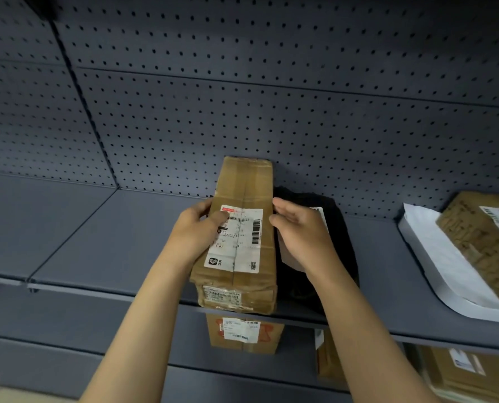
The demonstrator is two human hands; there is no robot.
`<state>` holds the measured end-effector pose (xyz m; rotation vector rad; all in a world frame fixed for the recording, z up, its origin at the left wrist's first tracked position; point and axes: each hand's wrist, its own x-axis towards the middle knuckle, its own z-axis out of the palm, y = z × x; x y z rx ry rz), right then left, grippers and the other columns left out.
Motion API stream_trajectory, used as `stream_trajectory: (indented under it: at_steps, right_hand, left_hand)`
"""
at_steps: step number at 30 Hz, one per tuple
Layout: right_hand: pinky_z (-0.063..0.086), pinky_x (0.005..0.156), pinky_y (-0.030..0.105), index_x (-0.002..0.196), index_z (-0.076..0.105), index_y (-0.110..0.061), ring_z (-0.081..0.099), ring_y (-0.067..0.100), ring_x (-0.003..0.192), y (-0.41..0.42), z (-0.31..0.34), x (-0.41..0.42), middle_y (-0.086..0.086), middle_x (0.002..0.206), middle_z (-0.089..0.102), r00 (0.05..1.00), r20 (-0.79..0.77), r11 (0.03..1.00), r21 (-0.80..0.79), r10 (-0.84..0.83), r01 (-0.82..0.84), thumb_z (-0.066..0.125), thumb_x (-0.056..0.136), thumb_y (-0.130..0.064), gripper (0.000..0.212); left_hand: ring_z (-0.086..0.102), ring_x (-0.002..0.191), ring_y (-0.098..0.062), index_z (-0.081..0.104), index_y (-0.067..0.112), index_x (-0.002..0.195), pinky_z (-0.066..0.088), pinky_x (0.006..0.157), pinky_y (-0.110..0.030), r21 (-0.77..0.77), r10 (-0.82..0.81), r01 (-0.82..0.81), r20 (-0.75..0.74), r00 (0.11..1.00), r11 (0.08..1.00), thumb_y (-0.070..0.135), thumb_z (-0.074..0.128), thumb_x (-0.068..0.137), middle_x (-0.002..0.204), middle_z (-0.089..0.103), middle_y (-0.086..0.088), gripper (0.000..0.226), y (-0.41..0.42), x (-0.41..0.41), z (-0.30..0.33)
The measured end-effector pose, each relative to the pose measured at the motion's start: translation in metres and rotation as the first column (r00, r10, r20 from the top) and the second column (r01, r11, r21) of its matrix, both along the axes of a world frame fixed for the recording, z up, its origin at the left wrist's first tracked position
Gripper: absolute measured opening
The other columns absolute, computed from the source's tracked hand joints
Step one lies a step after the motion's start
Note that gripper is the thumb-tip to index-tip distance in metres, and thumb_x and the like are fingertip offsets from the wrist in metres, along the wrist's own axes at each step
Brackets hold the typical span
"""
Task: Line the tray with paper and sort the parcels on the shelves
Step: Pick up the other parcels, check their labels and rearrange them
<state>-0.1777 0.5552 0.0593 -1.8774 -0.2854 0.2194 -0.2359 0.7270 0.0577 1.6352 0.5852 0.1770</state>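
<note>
A long brown cardboard parcel (242, 193) with a white shipping label lies on the dark grey shelf (103, 245), its long side running toward the pegboard back. My left hand (197, 228) grips its left side, thumb on the label. My right hand (297, 231) rests against its right side, fingers curled at the edge. A black soft parcel (329, 216) with a white label lies right beside the box, partly hidden under my right hand.
At the right of the shelf a brown box (480, 242) sits on a white flat parcel (434, 257). The lower shelf holds a box with a white label (242, 333) and more brown parcels (460, 373). A pegboard wall (242, 97) backs the shelf.
</note>
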Motion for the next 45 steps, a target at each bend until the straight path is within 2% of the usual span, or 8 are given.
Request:
stream_trajectory:
  at_steps: [6, 9, 11, 18, 24, 30, 34, 45]
  right_hand:
    - [0.044, 0.088, 0.003, 0.139, 0.06, -0.023, 0.059, -0.006, 0.117, 0.006, 0.024, -0.003, -0.015, 0.133, 0.065, 0.993, 0.115, 1.0, 0.006, 0.01, -0.011, 0.059, 0.096, -0.013, 0.044]
    - [0.055, 0.088, 0.015, 0.134, 0.064, -0.027, 0.067, -0.004, 0.106, 0.022, 0.04, -0.01, -0.025, 0.103, 0.068, 0.987, 0.162, 0.998, 0.05, 0.019, -0.028, 0.063, 0.093, -0.014, 0.043]
    - [0.052, 0.075, 0.006, 0.131, 0.066, -0.028, 0.067, -0.013, 0.095, 0.038, 0.047, -0.013, -0.025, 0.096, 0.068, 0.983, 0.179, 0.995, 0.082, 0.038, -0.054, 0.064, 0.092, -0.013, 0.042]
    - [0.044, 0.068, -0.002, 0.128, 0.069, -0.026, 0.066, -0.016, 0.092, 0.129, 0.046, -0.035, -0.018, 0.102, 0.073, 0.983, 0.177, 0.992, 0.1, 0.055, -0.074, 0.066, 0.09, -0.014, 0.04]
    - [0.046, 0.063, -0.002, 0.125, 0.071, -0.028, 0.066, -0.012, 0.088, 0.228, 0.035, -0.061, -0.022, 0.091, 0.073, 0.988, 0.156, 0.994, 0.106, -0.004, -0.012, 0.066, 0.09, -0.018, 0.037]
    - [0.053, 0.08, 0.013, 0.121, 0.073, -0.027, 0.072, -0.004, 0.086, 0.306, 0.026, -0.088, -0.021, 0.08, 0.078, 0.993, 0.104, 0.995, 0.095, -0.05, 0.04, 0.07, 0.087, -0.017, 0.036]
    - [0.046, 0.067, 0.0, 0.123, 0.072, -0.024, 0.068, -0.016, 0.082, 0.346, 0.018, -0.099, -0.019, 0.088, 0.076, 0.995, 0.093, 0.994, 0.11, -0.033, 0.022, 0.07, 0.088, -0.013, 0.037]
    - [0.045, 0.061, 0.001, 0.127, 0.07, -0.023, 0.065, -0.02, 0.072, 0.424, -0.039, -0.109, -0.022, 0.089, 0.068, 0.997, -0.04, 0.997, 0.037, 0.063, -0.061, 0.07, 0.087, -0.013, 0.04]
  left_hand:
    - [0.078, 0.078, -0.008, 0.075, 0.025, 0.111, 0.057, 0.061, -0.019, -0.079, 0.039, -0.032, 0.096, 0.995, 0.996, 0.022, 0.066, 0.093, 0.093, 0.082, 0.004, 0.02, 0.005, -0.01, 0.017]
    - [0.078, 0.083, -0.013, 0.076, 0.029, 0.109, 0.059, 0.07, -0.026, -0.034, 0.085, -0.081, 0.138, 0.987, 0.996, 0.026, 0.066, 0.093, 0.092, 0.082, 0.007, 0.019, 0.021, -0.019, 0.035]
    - [0.078, 0.08, -0.011, 0.076, 0.029, 0.105, 0.059, 0.07, -0.026, -0.013, 0.109, -0.108, 0.16, 0.981, 0.994, 0.025, 0.064, 0.095, 0.09, 0.082, 0.007, 0.017, 0.038, -0.027, 0.044]
    - [0.077, 0.077, -0.006, 0.076, 0.034, 0.089, 0.057, 0.071, -0.026, 0.051, 0.094, -0.105, 0.171, 0.981, 0.993, 0.023, 0.061, 0.098, 0.086, 0.082, 0.011, 0.021, 0.13, -0.06, 0.058]
    - [0.078, 0.086, -0.007, 0.077, 0.032, 0.103, 0.057, 0.081, -0.028, 0.08, 0.071, -0.085, 0.17, 0.983, 0.993, 0.02, 0.061, 0.097, 0.091, 0.082, 0.012, 0.02, 0.232, -0.083, 0.048]
    - [0.075, 0.096, -0.014, 0.076, 0.04, 0.103, 0.058, 0.093, -0.043, 0.141, 0.031, -0.047, 0.114, 0.993, 0.989, 0.027, 0.061, 0.094, 0.097, 0.08, 0.013, 0.022, 0.315, -0.103, 0.039]
    - [0.074, 0.099, -0.016, 0.073, 0.041, 0.116, 0.058, 0.093, -0.046, 0.187, 0.046, -0.061, 0.088, 0.995, 0.98, 0.035, 0.061, 0.086, 0.104, 0.079, 0.014, 0.032, 0.354, -0.115, 0.033]
    - [0.074, 0.1, -0.02, 0.071, 0.028, 0.122, 0.057, 0.094, -0.047, 0.15, 0.068, -0.058, -0.06, 0.996, 0.987, 0.021, 0.061, 0.098, 0.107, 0.078, 0.005, 0.027, 0.425, -0.136, -0.018]
